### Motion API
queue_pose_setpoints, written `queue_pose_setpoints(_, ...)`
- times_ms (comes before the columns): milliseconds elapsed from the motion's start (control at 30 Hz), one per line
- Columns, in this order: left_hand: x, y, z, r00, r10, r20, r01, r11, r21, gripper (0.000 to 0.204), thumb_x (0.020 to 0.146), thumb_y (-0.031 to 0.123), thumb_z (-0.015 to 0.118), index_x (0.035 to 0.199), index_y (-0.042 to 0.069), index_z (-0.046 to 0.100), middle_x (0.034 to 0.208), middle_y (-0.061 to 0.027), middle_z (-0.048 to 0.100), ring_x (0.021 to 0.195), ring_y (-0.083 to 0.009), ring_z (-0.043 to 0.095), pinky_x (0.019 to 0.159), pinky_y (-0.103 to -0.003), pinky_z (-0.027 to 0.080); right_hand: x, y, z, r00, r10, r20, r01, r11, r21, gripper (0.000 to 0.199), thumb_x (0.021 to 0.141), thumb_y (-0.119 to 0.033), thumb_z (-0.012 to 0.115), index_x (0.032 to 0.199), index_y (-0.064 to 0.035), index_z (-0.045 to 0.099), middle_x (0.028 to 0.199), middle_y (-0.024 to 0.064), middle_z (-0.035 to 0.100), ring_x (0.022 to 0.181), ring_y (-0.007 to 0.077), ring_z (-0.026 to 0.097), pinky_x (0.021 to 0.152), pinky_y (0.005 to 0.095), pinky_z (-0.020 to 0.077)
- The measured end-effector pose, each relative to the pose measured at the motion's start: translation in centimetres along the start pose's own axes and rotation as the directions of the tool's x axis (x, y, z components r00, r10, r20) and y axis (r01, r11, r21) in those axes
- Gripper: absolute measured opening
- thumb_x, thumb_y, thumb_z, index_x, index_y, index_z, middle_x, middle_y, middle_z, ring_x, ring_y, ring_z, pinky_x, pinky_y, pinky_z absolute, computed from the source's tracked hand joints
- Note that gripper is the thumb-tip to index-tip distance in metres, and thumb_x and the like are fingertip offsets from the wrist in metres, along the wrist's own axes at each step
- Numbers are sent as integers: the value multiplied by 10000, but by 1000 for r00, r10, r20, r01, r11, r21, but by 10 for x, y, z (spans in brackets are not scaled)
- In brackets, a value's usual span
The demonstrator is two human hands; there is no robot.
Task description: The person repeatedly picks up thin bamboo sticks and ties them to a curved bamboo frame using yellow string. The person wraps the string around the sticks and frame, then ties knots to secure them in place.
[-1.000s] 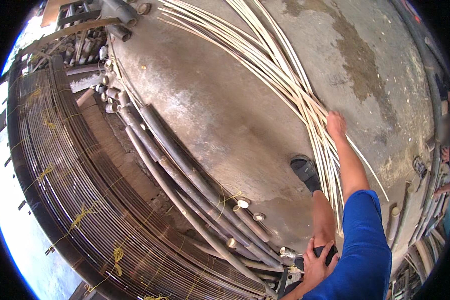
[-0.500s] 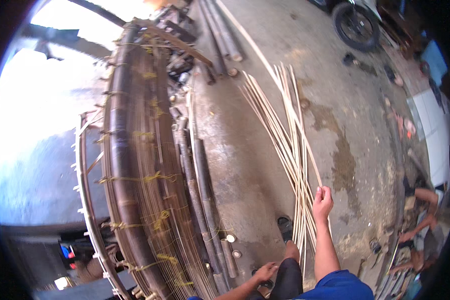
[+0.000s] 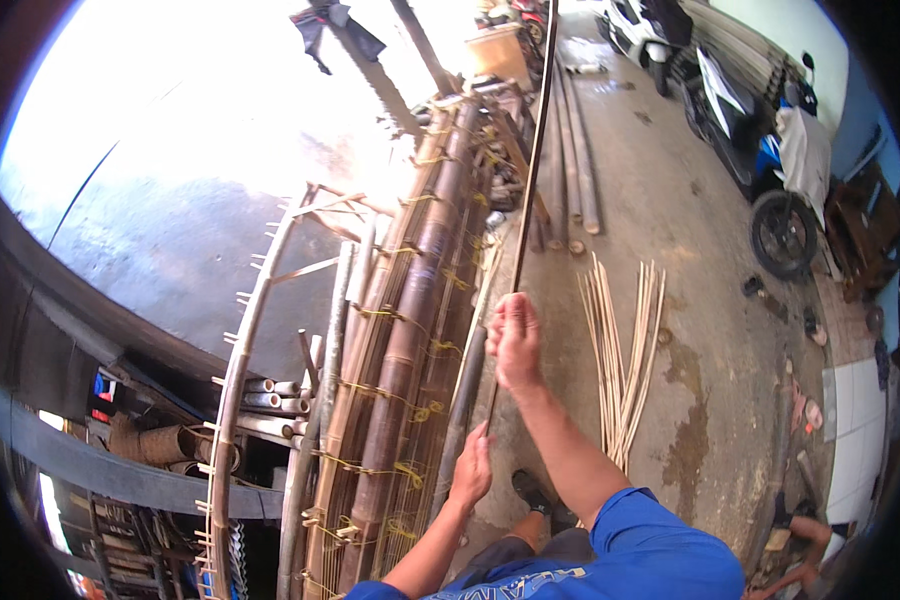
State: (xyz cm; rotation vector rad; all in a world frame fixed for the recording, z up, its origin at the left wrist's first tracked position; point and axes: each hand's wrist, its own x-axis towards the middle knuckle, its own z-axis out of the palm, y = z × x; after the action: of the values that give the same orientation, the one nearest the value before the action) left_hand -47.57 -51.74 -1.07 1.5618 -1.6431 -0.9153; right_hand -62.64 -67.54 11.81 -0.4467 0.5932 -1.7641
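A long, thin bamboo strip slants up and away in front of me, its far end beyond the top of the view. My right hand is closed around it in a fist. Lower down, my left hand pinches the strip near its lower end. Just left of both hands runs a long rack holding a thick brown bamboo pole, lined with thin strips and bound with yellow ties. Pale bamboo strips lie fanned out on the floor to the right; my right arm hides part of the floor beside them.
Grey bamboo poles lie on the concrete floor ahead. Motorbikes stand at the far right. A curved, pegged bamboo frame and stacked pole ends are on the left. Another person's arm shows at the lower right.
My right hand has moved left and up from the pale strips, bringing the strip over beside the rack. My left hand has risen to the strip's lower end. The view has turned left.
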Motion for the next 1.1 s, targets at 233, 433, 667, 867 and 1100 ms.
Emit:
queue_pose_setpoints(233, -81, 31, -193, 912, -126, -390, 193, 972, 138, 304, 1036, 262, 531, 936, -3, 643, 686, -91, 563, 676, -117, 530, 632, -314, 467, -43, 130, 111, 929, 364, 66, -367, 930, 33, 169, 1086, -315, 419, 1135, -162, 469, 691, -27, 422, 521, 71, 400, 426, 237, 379)
queue_pose_setpoints(433, -130, 34, -313, 724, -477, -499, 670, 661, 339, 423, 963, 370, 630, 770, -4, 677, 597, -101, 605, 633, -163, 600, 626, -329, 486, -101, 247, 95, 569, 791, 226, -666, 604, -437, 331, 1067, -245, 453, 1329, -44, 442, 1067, 123, 643, 936, 196, 680, 811, 352, 583)
queue_pose_setpoints(667, -124, -77, -344, 549, -701, -455, 822, 356, 444, 336, 920, 384, 649, 875, 67, 752, 875, -213, 698, 850, -412, 674, 764, -485, 504, -24, 200, 2, 175, 963, 205, -352, 256, -900, 394, 1041, -354, 526, 1257, -34, 603, 1113, 95, 679, 958, 170, 678, 836, 313, 574)
queue_pose_setpoints(867, 44, -28, -317, 705, -539, -462, 710, 548, 443, 426, 951, 389, 572, 870, -2, 720, 808, -272, 663, 809, -468, 653, 728, -521, 498, 99, 144, -94, 449, 890, -86, -498, 169, -850, 347, 1038, -338, 516, 1200, -54, 633, 1057, 79, 678, 881, 142, 660, 773, 287, 560)
queue_pose_setpoints(1100, 363, 57, -185, 946, -68, -316, 208, 875, 437, 367, 923, 272, 682, 1203, 36, 661, 1080, -224, 696, 980, -389, 674, 852, -433, 524, 267, 106, -127, 540, 842, -7, -426, 265, -865, 337, 1025, -329, 548, 1192, -50, 637, 1017, 62, 681, 874, 123, 644, 752, 272, 536)
